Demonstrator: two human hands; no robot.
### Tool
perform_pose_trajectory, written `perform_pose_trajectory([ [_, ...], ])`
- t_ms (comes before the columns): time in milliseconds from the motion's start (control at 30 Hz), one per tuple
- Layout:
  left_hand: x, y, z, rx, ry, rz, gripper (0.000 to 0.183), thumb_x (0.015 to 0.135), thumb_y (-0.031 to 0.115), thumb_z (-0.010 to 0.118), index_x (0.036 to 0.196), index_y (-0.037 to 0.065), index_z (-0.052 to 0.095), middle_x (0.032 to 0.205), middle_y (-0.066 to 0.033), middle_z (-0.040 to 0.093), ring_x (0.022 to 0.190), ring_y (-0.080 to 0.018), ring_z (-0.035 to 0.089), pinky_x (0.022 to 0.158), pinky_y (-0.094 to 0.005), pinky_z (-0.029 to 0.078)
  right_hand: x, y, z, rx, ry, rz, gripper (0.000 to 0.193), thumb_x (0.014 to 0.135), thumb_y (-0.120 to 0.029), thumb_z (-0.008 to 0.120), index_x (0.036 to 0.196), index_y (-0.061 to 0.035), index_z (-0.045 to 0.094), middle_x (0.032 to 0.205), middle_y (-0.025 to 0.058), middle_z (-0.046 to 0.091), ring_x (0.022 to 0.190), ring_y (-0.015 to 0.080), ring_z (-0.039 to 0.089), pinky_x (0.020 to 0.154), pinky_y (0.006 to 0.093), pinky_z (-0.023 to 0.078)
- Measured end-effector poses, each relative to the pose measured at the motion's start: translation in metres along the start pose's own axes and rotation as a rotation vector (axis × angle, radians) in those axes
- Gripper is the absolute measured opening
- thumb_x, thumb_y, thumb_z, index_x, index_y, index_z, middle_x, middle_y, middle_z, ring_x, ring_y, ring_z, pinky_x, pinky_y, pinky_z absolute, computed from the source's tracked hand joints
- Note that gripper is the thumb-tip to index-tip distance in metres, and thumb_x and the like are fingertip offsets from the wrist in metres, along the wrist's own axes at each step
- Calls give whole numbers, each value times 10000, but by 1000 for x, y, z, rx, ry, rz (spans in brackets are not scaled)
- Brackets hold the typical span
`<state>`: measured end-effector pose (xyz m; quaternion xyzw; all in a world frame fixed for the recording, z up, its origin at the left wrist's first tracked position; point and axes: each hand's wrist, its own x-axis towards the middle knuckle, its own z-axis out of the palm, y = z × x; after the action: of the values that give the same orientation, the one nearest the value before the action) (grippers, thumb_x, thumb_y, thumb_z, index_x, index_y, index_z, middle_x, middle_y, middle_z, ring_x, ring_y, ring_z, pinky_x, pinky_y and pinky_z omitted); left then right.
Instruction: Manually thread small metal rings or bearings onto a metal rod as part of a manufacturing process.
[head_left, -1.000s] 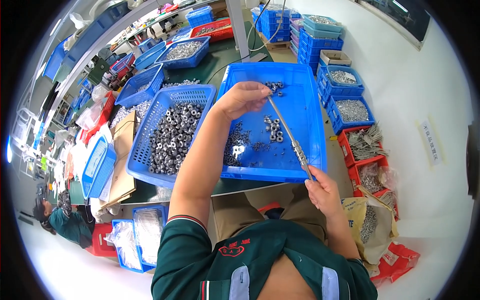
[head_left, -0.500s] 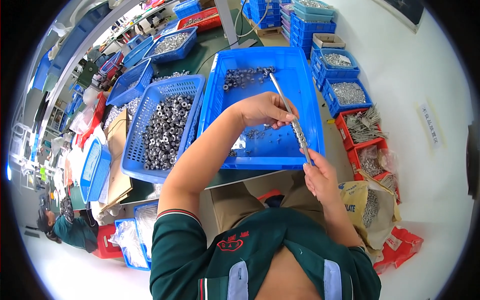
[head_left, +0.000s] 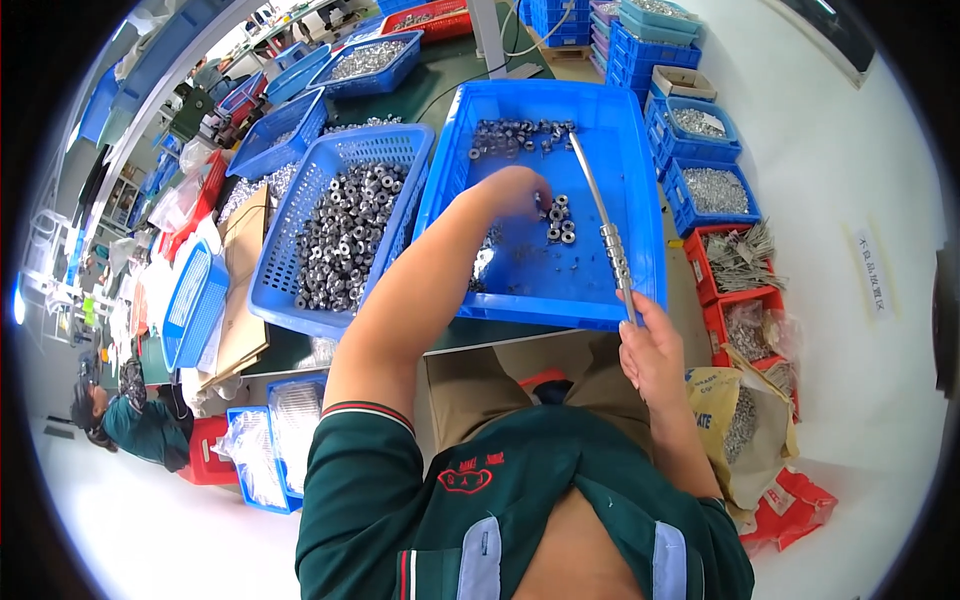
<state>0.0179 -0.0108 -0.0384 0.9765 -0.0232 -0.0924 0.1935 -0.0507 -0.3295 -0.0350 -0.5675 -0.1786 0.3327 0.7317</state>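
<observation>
My right hand is closed around the lower end of a thin metal rod, which slants up and to the left over the blue tray. Several shiny metal rings are threaded on the rod just above my fingers. Inside the tray, my left hand is smeared by motion and its fingertips are hidden. Close beside it lies a small cluster of nuts or ring-shaped metal parts. More dark metal parts lie along the tray's far side.
Left of the tray stands a blue perforated basket heaped with ring-shaped metal parts. Blue bins and red bins of metal pieces line the right wall. A person sits at the far left.
My left hand has left the rod and moved left over the tray. My right hand still grips the rod, with the rings on it. The whole view has shifted slightly.
</observation>
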Motion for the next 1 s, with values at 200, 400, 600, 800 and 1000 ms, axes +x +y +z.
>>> perform_pose_trajectory([
  [200, 9, 8, 16, 120, -16, -82, 283, 643, 185, 703, 918, 125, 679, 898, -109, 662, 862, -305, 622, 731, -395, 500, 0, 2, -3, 2, -15, -22, 403, 914, -89, 495, 1303, -34, 406, 584, -61, 396, 418, 1, 340, 372, 166, 261],
  [400, 12, 6, 12, 170, 5, -102, 328, 600, 205, 739, 889, 66, 673, 833, -132, 657, 802, -291, 628, 714, -375, 500, 3, 3, -3, 26, -8, -16, 404, 913, -89, 502, 1302, -40, 406, 582, -61, 396, 414, 3, 338, 371, 168, 261],
  [600, -2, 0, -28, -1092, 156, -314, 204, 735, 117, 678, 897, 4, 627, 829, -136, 656, 735, -185, 647, 675, -322, 535, 2, 1, -5, 19, -32, -33, 399, 915, -87, 500, 1301, -42, 411, 566, -60, 389, 410, 8, 337, 370, 171, 256],
  [800, -14, 40, -34, -1883, 235, -20, 159, 852, 153, 568, 935, 21, 602, 1049, -220, 626, 1003, -344, 610, 896, -438, 485, -1, 1, -6, 14, -38, 32, 395, 906, -72, 508, 1290, -42, 425, 557, -58, 394, 410, 14, 339, 376, 181, 252],
  [1000, -12, 53, -31, -1912, 114, 146, 247, 912, 178, 485, 1032, -6, 597, 1115, -214, 605, 1072, -337, 577, 955, -423, 448, 0, 2, -3, 29, -41, -10, 389, 911, -75, 506, 1290, -41, 423, 560, -59, 394, 411, 8, 338, 374, 178, 249],
])
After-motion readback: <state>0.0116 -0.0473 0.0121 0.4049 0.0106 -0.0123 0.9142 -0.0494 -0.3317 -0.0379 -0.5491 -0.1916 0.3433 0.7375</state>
